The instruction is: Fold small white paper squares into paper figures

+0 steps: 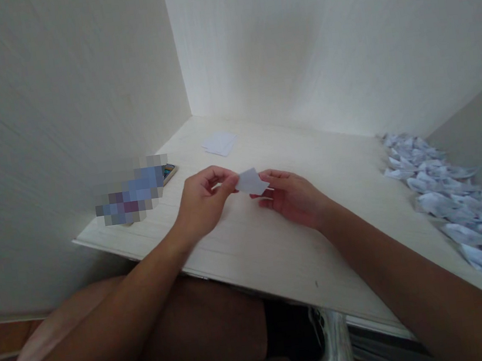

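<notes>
Left grip (205, 200), right grip (297, 200) on paper (250, 181); sheets (219, 143) beyond, folded papers (436, 203) right.

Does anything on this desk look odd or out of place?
Mainly the pixelated patch on the left of the desk: coarse blocks hide most of what lies there. The loose sheets at the back aren't squared up. The held paper looks undamaged.

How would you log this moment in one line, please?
left hand: holds small angular white paper; right hand: fingers at opposite edge; folded white paper pieces: clustered at right
</notes>
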The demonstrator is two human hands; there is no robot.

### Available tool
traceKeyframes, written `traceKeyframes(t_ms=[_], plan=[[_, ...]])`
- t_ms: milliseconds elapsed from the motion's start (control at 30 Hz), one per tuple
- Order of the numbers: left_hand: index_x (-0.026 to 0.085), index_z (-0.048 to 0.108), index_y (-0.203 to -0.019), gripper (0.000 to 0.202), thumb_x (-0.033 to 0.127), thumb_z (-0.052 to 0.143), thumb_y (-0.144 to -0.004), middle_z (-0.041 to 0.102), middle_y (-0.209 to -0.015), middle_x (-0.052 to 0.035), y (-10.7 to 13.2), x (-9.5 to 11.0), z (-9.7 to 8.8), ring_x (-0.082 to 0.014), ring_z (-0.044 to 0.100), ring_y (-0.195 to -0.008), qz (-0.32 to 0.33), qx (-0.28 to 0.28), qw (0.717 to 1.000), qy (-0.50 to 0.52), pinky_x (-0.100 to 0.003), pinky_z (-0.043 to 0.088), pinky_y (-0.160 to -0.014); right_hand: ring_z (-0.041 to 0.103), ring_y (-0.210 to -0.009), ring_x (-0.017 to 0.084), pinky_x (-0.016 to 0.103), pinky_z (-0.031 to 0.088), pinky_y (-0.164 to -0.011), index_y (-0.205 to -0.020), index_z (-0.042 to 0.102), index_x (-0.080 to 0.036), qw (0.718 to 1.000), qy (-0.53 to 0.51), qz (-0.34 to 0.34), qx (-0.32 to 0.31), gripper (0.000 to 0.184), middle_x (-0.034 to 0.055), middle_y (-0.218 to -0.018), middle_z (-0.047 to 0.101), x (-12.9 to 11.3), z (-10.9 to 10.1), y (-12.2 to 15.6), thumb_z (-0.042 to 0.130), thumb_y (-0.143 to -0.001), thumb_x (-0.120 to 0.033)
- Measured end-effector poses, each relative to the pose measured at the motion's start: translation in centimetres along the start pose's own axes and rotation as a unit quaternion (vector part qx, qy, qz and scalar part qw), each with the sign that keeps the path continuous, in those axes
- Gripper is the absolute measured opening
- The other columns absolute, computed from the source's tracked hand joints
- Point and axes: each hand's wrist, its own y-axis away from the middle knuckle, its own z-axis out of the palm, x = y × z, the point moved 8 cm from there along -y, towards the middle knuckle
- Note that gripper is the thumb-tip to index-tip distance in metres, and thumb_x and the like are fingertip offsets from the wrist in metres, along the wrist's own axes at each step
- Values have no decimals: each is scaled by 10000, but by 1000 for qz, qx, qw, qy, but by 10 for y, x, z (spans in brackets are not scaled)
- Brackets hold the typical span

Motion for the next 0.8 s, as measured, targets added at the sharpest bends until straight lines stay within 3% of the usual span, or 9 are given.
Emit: traceKeyframes(t_ms=[100, 233, 600, 800], plan=[[154, 726, -807, 296, 410, 871, -770, 757, -803, -43, 0, -18, 4, -160, 712, -750, -95, 13, 989, 116, -307, 629, -741, 671, -812, 144, 273, 530, -736, -904, 782, -218, 1000, -14, 4, -27, 316, 18, -931, 752, 1, 0, 0, 965, -685, -354], [145, 714, -788, 332, 406, 906, -717, 753, -801, -42, 2, -23, 9, -155, 720, -751, -140, 28, 974, 175, -318, 654, -749, 666, -829, 143, 277, 535, -754, -966, 800, -243, 999, -19, -1, -49, 367, 21, -974, 758, 2, 2, 1, 977, -684, -399], [157, 709, -813, 286, 404, 852, -812, 733, -784, -15, 4, -17, 5, -152, 729, -750, -83, 41, 985, 148, -324, 685, -741, 654, -794, 138, 250, 546, -712, -892, 828, -232, 999, 41, -21, -18, 334, 18, -900, 764, -2, -3, 2, 979, -674, -436], [154, 709, -802, 289, 407, 849, -804, 734, -780, -21, 3, -19, 3, -147, 721, -722, -93, 48, 989, 107, -327, 690, -745, 612, -700, 120, 289, 539, -717, -800, 824, -215, 986, 116, -107, 47, 240, 7, -796, 755, -12, -7, -1, 931, -707, -408]])
